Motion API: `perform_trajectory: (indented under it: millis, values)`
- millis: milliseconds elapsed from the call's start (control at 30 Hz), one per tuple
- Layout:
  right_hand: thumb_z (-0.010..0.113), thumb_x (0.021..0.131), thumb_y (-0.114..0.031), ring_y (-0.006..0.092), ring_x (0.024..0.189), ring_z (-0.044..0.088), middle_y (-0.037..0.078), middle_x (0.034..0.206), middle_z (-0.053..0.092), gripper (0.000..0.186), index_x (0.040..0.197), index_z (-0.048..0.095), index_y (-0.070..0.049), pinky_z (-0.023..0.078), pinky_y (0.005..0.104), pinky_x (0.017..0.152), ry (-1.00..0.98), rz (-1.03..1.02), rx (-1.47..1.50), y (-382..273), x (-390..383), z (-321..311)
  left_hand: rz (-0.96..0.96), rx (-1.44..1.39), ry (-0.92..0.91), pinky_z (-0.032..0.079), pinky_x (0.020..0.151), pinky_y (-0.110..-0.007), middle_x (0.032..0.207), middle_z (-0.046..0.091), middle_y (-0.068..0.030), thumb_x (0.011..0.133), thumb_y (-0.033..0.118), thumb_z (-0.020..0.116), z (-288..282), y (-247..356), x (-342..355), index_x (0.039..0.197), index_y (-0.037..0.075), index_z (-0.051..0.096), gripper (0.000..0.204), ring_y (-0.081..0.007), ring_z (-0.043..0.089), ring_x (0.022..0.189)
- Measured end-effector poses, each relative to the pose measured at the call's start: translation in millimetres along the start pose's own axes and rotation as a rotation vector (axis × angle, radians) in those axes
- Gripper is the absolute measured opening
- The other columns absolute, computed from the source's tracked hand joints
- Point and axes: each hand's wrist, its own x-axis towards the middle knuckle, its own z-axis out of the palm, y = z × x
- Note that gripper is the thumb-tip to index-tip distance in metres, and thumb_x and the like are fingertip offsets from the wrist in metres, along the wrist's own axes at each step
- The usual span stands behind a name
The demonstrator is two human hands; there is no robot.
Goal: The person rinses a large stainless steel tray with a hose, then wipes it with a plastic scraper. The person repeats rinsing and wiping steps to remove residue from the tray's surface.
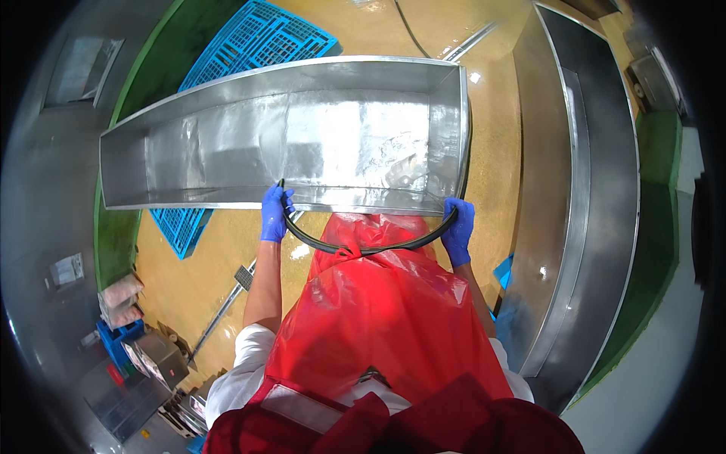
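A dark hose [412,244] hangs in a shallow curve across my red apron [378,303]. In a blue glove, my left hand [273,219] is closed round the hose close to its end, which points over the near rim of a long metal trough [249,71]. A thin streak that looks like water runs from that end across the trough's floor. Gloved in blue too, my right hand [460,238] grips the hose at the trough's near right corner. From there the hose passes up along the outside of the trough's right end. Wet, shiny patches show inside the trough.
Blue plastic pallets [261,38] lie beyond and under the trough. A second long metal trough [556,197] stands on the right. The yellow floor [491,144] looks wet, with a drain channel [215,318] at left. Boxes [155,359] and a blue crate [117,340] sit at lower left.
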Motion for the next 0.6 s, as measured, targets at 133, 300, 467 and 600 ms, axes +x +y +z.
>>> perform_trajectory:
  millis: [133, 300, 467, 600]
  values:
    - [0.061, 0.080, -0.002, 0.0285, 0.079, 0.055, 0.010, 0.081, 0.060, 0.009, 0.088, 0.062, -0.007, 0.044, 0.0368, 0.074, -0.081, 0.147, -0.077, 11, -17, -12, 0.001, 0.107, -0.162, 0.044, 0.042, -0.025, 0.087, 0.067, -0.0116, 0.097, 0.019, 0.047, 13, -17, -13, 0.123, 0.004, 0.051, 0.030, -0.0113, 0.052, 0.049]
    - [0.058, 0.086, -0.005, 0.0273, 0.079, 0.056, 0.010, 0.083, 0.061, 0.006, 0.090, 0.061, -0.007, 0.044, 0.0365, 0.073, -0.133, 0.183, -0.156, 27, -33, -31, -0.081, 0.095, -0.216, 0.036, 0.035, -0.024, 0.077, 0.066, -0.0130, 0.095, 0.017, 0.049, 58, -29, -11, 0.111, 0.001, 0.052, 0.023, -0.0116, 0.048, 0.040]
    - [0.057, 0.087, -0.007, 0.0275, 0.080, 0.057, 0.011, 0.084, 0.061, 0.005, 0.090, 0.061, -0.007, 0.045, 0.0368, 0.074, -0.110, 0.183, -0.152, 16, -31, -32, -0.090, 0.162, -0.212, 0.039, 0.036, -0.023, 0.082, 0.068, -0.0143, 0.093, 0.016, 0.053, 88, -22, 0, 0.106, 0.001, 0.053, 0.020, -0.0113, 0.052, 0.044]
    - [0.059, 0.085, -0.006, 0.0300, 0.082, 0.057, 0.011, 0.084, 0.062, 0.006, 0.090, 0.063, -0.007, 0.045, 0.0387, 0.076, -0.103, 0.194, -0.108, 1, -30, -22, -0.088, 0.215, -0.265, 0.039, 0.037, -0.023, 0.084, 0.069, -0.0137, 0.092, 0.016, 0.054, 101, -15, 0, 0.109, 0.000, 0.055, 0.023, -0.0099, 0.052, 0.046]
